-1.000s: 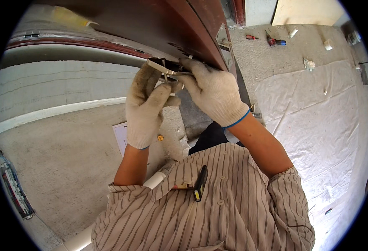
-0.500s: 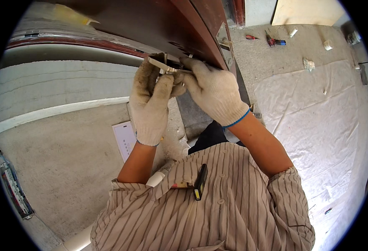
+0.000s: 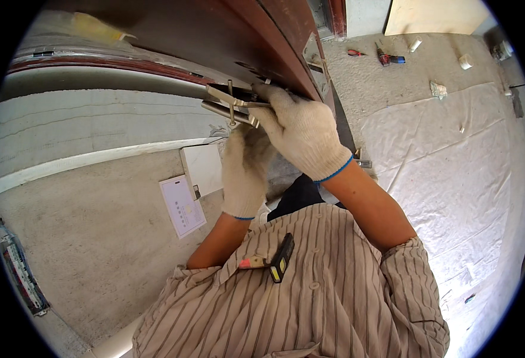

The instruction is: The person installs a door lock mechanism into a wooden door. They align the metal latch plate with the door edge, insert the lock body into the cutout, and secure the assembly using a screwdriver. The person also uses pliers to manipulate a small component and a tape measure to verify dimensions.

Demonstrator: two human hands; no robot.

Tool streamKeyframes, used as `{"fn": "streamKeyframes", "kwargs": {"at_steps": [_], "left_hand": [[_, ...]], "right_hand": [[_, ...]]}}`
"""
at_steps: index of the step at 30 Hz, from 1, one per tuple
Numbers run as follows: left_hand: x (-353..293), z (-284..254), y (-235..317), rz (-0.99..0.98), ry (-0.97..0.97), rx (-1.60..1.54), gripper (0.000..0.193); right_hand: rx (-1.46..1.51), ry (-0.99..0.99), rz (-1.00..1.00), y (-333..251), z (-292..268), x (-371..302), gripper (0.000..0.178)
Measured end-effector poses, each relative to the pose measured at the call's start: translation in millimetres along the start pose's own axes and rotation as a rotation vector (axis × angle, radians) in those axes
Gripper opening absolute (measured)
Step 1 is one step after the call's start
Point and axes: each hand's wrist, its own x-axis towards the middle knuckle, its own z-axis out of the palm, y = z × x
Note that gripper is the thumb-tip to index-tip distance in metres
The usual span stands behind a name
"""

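Observation:
My gloved right hand (image 3: 301, 128) is closed around a metal door handle (image 3: 217, 110), its thumb and fingers pinching the plate end beside the brown door (image 3: 203, 36). A thin long screw (image 3: 231, 101) stands through or against the handle, upright in the picture; I cannot tell which. Just below the handle is my gloved left hand (image 3: 244, 173), its fingers blurred and partly hidden behind the glove's dark palm. Whether it holds anything does not show. A metal lock plate (image 3: 317, 64) sits on the door's edge, to the right.
On the floor at left lie a white box (image 3: 203, 169) and a printed white sheet (image 3: 182, 206). A red-and-black power drill (image 3: 384, 57) and red-handled pliers (image 3: 356, 53) lie at the far right. Pale sheeting (image 3: 435, 167) covers the right floor. A black-and-yellow tool (image 3: 282, 258) hangs at my chest.
My left hand has come off the handle and moved down and to the right. The handle and long screw are now exposed. My right hand keeps its grip.

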Motion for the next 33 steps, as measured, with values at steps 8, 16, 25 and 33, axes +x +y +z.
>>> {"fn": "streamKeyframes", "kwargs": {"at_steps": [8, 16, 25, 33], "left_hand": [[25.6, 22.6, 1.5, -0.055, -0.184, -0.36, 0.032], [35.6, 14.6, -2.6, -0.105, -0.182, -0.435, 0.034], [38.9, 11.4, -1.2, -0.103, -0.177, -0.414, 0.034], [43.3, 14.5, 1.6, -0.11, -0.19, -0.435, 0.026]], "right_hand": [[0.011, 0.008, -0.003, 2.7, -0.5, 0.0, 0.032], [0.03, -0.045, 0.03, -0.7, -7.1, -0.3, 0.032], [0.051, -0.056, 0.048, -4.1, -10.4, 0.0, 0.033], [0.12, -0.04, 0.063, -5.0, -15.5, -3.4, 0.036]]}}
